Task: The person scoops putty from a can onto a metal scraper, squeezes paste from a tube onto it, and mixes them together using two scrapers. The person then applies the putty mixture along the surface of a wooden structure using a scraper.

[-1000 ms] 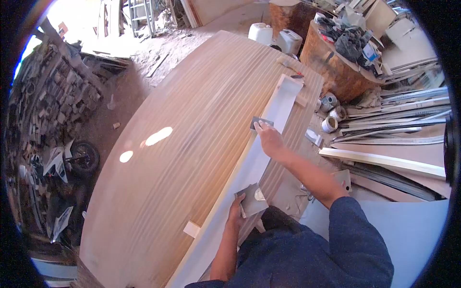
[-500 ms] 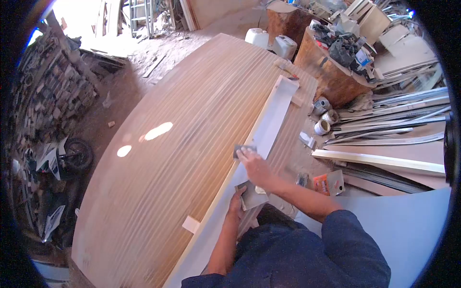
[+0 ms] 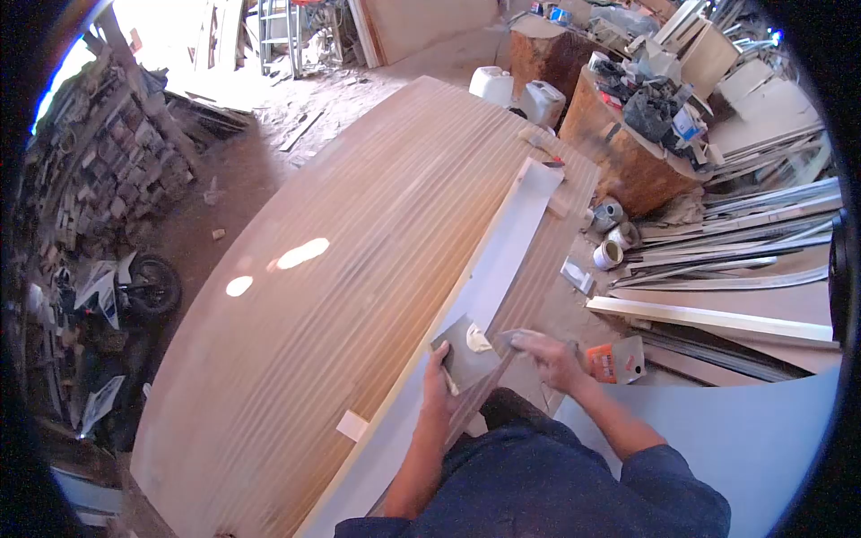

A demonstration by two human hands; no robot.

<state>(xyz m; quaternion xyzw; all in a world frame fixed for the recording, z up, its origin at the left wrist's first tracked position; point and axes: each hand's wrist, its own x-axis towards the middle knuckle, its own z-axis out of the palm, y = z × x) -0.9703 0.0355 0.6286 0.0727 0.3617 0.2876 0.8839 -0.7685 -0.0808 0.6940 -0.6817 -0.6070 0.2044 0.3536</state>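
At lower centre the right hand (image 3: 554, 360), pinching a blurred grey scraper (image 3: 516, 339), has left the long white board (image 3: 504, 258), apparently pausing there, while the left hand (image 3: 434, 384) grips a square grey plate (image 3: 465, 357).

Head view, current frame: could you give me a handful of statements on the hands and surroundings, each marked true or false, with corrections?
1. The left hand holds a flat plate. True.
2. The plate's upper face is bare. False: it carries a pale dab.
3. A long white strip lies on the striped board. True.
4. In the picture, an orange-labelled item is to the right of the right hand. True.
5. The right hand is pressing on the strip. False: it is to the right of the strip, apart from it.
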